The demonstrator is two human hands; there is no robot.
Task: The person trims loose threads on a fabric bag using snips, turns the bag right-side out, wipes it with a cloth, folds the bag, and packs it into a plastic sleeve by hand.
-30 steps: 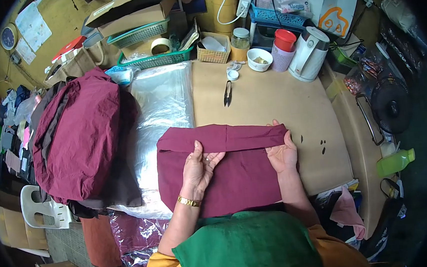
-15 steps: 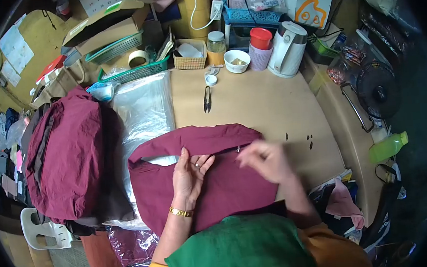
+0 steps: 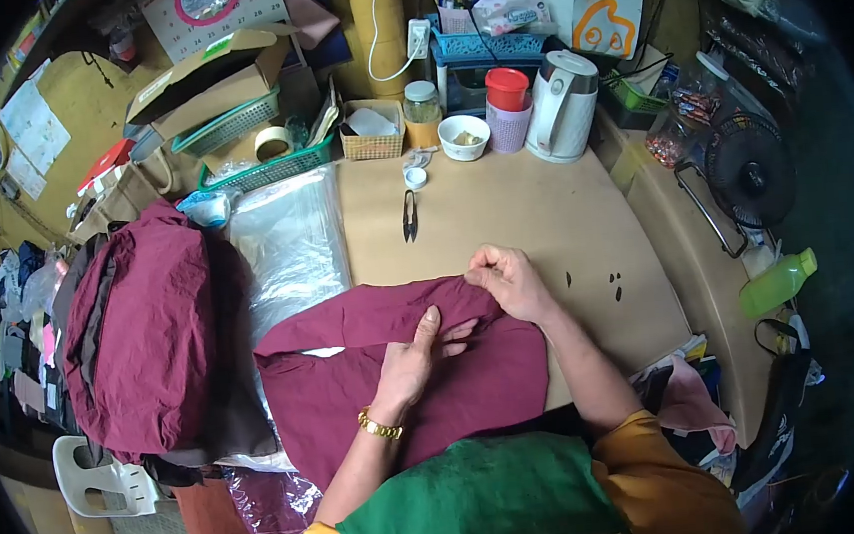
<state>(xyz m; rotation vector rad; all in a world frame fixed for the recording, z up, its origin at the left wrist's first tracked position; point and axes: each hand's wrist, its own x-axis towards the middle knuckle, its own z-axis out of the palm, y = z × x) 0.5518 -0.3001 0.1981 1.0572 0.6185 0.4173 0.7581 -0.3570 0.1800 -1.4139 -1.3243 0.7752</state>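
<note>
A burgundy garment (image 3: 398, 410) lies spread in front of me, with a long folded band (image 3: 351, 318) along its far side. A narrow pale gap shows between the band and the body. My left hand (image 3: 415, 363), with a gold bracelet at the wrist, rests on the garment at the band's near edge. Its thumb points up over the band and its fingers are stretched out to the right. My right hand (image 3: 511, 282) pinches the far right edge of the band between thumb and fingertips. Black thread snips (image 3: 410, 216) lie on the table beyond the garment.
A pile of burgundy and dark garments (image 3: 142, 340) stands at left, beside stacked clear plastic bags (image 3: 289, 233). Along the back are a white kettle (image 3: 563, 111), a red-lidded container (image 3: 509, 110), a white bowl (image 3: 464, 139) and baskets (image 3: 375, 143). Small dark pieces (image 3: 617, 287) lie at right.
My right hand has moved up and left from a blurred position and now pinches the band's far edge. My left hand has shifted right along the band. The view has tilted slightly.
</note>
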